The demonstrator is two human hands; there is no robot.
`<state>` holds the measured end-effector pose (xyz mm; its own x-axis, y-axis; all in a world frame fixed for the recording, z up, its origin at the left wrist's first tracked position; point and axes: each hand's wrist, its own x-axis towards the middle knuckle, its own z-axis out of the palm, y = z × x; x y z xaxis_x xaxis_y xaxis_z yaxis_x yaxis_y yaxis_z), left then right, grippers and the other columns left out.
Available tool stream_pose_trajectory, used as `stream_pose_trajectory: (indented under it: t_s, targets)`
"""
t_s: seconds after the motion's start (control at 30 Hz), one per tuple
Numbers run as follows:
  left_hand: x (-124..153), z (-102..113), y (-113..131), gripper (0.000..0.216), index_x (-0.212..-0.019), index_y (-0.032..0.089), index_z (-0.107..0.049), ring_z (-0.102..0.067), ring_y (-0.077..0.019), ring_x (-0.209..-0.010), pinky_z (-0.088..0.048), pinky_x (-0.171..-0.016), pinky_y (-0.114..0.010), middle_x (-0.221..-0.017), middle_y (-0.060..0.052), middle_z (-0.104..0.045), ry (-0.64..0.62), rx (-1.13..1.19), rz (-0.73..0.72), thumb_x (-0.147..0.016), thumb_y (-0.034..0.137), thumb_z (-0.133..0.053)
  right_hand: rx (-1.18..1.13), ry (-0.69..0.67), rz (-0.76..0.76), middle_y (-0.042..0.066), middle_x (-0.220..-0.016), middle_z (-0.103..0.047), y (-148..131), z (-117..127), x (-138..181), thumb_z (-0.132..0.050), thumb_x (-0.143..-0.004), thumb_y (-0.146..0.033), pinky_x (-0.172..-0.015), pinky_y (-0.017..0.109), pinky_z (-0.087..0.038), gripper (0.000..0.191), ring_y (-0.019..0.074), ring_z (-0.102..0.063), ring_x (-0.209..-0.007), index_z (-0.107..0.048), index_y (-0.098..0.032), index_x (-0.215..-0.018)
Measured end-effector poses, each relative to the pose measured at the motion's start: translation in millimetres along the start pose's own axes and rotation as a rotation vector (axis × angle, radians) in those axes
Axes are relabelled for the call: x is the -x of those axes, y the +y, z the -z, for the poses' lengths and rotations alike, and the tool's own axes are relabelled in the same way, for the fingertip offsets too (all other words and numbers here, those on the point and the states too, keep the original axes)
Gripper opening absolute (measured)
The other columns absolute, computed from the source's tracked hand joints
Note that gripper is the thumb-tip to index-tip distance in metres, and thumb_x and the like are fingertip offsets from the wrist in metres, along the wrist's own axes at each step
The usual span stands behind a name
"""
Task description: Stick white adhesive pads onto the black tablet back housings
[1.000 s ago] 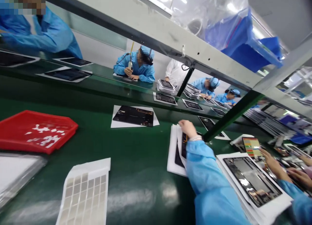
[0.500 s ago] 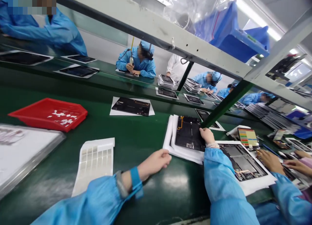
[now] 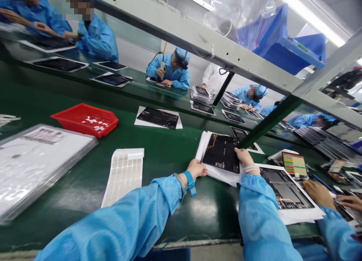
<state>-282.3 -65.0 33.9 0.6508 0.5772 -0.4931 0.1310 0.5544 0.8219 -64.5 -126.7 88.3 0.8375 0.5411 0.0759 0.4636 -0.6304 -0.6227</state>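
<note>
A black tablet panel point(image 3: 222, 151) with an orange flex strip lies on a stack of white sheets point(image 3: 200, 148). My right hand point(image 3: 243, 157) is closed on the panel's right edge, thumb on top. At the near left corner my left hand point(image 3: 197, 169) pinches the edge of the white sheets; its fingertips are partly hidden. A blue band circles my left wrist. Left of the stack lies a white sheet of pale rectangular stickers point(image 3: 124, 174). Another black panel point(image 3: 159, 118) rests on white paper farther back.
A red tray point(image 3: 87, 119) with white scraps and a clear-edged white board point(image 3: 45, 159) stand left. Right of me, an open tablet frame point(image 3: 287, 187) lies beside a co-worker's hand point(image 3: 319, 193). A green post point(image 3: 271, 121) rises behind the stack. More co-workers sit opposite.
My left hand has moved right and now grips the sheets' corner. The panel has turned slightly over the sheets with my right hand on it. The view has shifted left.
</note>
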Motion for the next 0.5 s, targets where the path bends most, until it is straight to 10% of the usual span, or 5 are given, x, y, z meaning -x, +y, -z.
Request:
stream_pose_trajectory:
  t_s: [0.13, 0.3, 0.5]
  targets:
    - [36, 24, 16, 0.018, -0.107, 0.012, -0.055, -0.056, -0.0102, -0.065, -0.049, -0.058, -0.022, -0.084, -0.001, -0.058, 0.04, 0.036, -0.107, -0.093, 0.021, -0.055, -0.365, -0.098, -0.043, 0.007, -0.083, -0.07, -10, 10, 34, -0.06, -0.084, -0.032, -0.066, 0.032, -0.057, 0.019, 0.0203, -0.068, -0.075, -0.062, -0.014, -0.088]
    - [131, 105, 10, 0.021, -0.104, 0.012, -0.059, -0.052, -0.0086, -0.061, -0.043, -0.061, -0.018, -0.067, 0.003, -0.054, 0.05, -0.005, -0.273, -0.085, 0.007, -0.049, -0.789, -0.354, -0.096, 0.004, -0.083, -0.072, -12, -15, 124, -0.073, -0.066, -0.033, -0.063, 0.032, -0.059, 0.03, 0.0223, -0.07, -0.074, -0.061, -0.019, -0.09]
    - [203, 188, -45, 0.024, -0.109, 0.021, -0.055, -0.054, -0.0125, -0.066, -0.042, -0.062, -0.022, -0.073, 0.003, -0.056, 0.227, -0.677, -0.478, -0.088, 0.028, -0.044, -0.825, -0.68, -0.272, 0.002, -0.089, -0.069, -15, -80, 209, -0.081, -0.06, -0.04, -0.06, 0.028, -0.058, 0.04, 0.0196, -0.069, -0.076, -0.058, -0.023, -0.087]
